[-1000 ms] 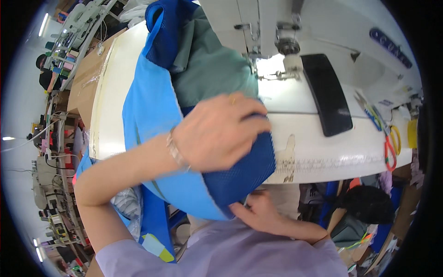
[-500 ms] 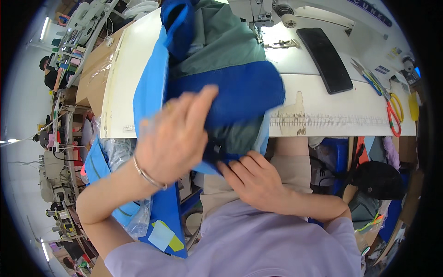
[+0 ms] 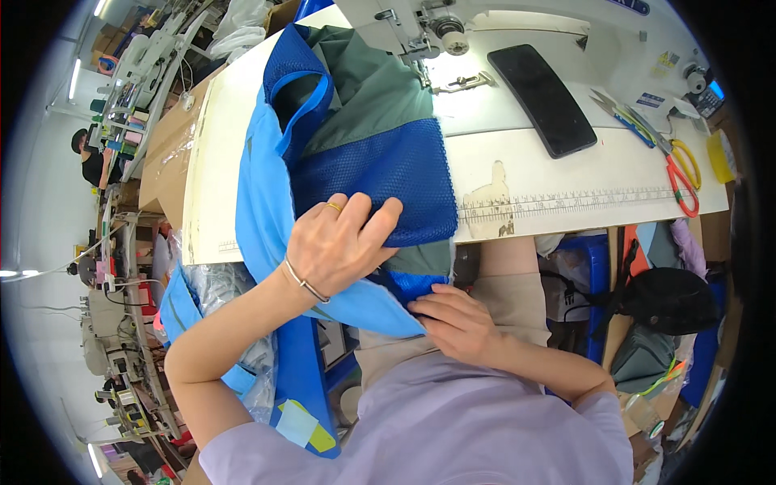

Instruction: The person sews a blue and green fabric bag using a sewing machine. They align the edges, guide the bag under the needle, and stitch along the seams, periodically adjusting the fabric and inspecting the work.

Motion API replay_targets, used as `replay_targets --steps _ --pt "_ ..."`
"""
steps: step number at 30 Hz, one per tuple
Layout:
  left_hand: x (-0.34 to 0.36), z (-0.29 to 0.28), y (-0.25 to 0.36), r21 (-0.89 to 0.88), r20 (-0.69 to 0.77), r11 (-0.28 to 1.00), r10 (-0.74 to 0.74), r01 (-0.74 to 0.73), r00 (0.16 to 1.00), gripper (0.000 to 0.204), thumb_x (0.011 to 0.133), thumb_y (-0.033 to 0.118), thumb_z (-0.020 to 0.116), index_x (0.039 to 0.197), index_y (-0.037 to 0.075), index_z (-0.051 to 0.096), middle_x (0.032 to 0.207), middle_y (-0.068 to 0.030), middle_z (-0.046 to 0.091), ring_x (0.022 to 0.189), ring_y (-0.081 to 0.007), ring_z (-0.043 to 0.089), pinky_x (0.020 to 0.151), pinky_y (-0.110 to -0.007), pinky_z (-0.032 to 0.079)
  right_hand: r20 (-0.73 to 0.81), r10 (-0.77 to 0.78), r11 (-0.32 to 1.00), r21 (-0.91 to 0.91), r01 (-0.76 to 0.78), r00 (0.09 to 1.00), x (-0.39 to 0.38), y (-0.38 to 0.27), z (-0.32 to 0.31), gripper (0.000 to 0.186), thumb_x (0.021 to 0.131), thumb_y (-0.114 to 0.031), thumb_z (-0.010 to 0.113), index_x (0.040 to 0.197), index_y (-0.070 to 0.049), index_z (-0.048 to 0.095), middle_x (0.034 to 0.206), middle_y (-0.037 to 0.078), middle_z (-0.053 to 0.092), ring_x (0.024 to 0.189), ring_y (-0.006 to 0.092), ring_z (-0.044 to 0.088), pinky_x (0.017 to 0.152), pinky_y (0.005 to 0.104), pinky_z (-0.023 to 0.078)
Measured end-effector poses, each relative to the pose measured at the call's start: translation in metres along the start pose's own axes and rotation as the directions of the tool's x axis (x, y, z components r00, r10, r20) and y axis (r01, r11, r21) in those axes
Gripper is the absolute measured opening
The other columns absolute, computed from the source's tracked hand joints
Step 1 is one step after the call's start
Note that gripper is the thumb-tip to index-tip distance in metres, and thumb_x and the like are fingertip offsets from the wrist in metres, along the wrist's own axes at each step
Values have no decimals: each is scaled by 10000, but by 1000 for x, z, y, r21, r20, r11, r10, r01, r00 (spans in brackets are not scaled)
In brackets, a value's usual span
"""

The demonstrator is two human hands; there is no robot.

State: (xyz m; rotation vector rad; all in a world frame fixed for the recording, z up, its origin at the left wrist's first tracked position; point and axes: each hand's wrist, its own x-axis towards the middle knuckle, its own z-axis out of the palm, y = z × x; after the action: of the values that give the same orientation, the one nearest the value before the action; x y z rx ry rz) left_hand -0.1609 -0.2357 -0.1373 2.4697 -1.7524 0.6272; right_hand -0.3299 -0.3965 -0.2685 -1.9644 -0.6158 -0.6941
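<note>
Fabric piece (image 3: 368,174), blue and green: soft, light, we judge; edges suit holding. Left hand (image 3: 339,242) curls over it, grip unclear; right hand (image 3: 459,323) pinches its near edge.

The head-worn fisheye looks steeply down past the wearer's lilac shirt (image 3: 420,428) toward the surface (image 3: 566,179), close above the blue and green fabric (image 3: 392,170) near mid-picture (black rim rounding the corners), wide enough to take in a strip light (image 3: 75,78) at far left, the sewing machine (image 3: 380,28) cropped along the top
</note>
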Motion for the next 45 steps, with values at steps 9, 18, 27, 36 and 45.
replay_targets --steps 9,18,27,36,45 --pt "-6 -9 -42 -60 67 948 317 -313 946 418 730 440 830 900 71 732 751 -32 536 636 -180 541 549 -291 436 -8 13 995 100 -12 1000 22 -9 5 168 770 -37 750 935 -18 725 1090 98 723 993 247 707 982 424 579" --pt "91 5 -32 -384 294 918 23 96 956 143 868 120 691 987 67 749 998 -71 747 868 -322 705 781 -410 572 28 -87 990 117 83 996 46 -33 -11 240 767 -92 705 967 41 692 1072 158 689 1004 283 667 975 441 564" --pt "129 54 -64 -316 176 831 525 -457 833 221 645 49 727 835 80 617 885 -46 613 1022 -257 615 990 -394 509 17 -130 986 112 127 991 61 -44 -28 275 757 -95 684 962 89 695 1060 183 688 994 295 652 983 444 550" --pt "109 41 -37 -588 325 750 563 -304 760 219 628 108 697 839 97 639 757 -35 598 784 -263 616 877 -380 495 51 -80 986 152 71 996 49 -36 -29 286 763 -118 666 975 73 695 1060 176 686 1020 292 647 1003 449 538" --pt "73 14 -32 -601 50 783 240 -163 969 330 624 -109 580 888 55 689 1045 -112 726 926 -312 684 994 -501 545 26 -95 981 174 89 995 43 -31 -26 287 767 -113 671 989 68 691 1066 177 688 1008 297 654 1001 446 536"
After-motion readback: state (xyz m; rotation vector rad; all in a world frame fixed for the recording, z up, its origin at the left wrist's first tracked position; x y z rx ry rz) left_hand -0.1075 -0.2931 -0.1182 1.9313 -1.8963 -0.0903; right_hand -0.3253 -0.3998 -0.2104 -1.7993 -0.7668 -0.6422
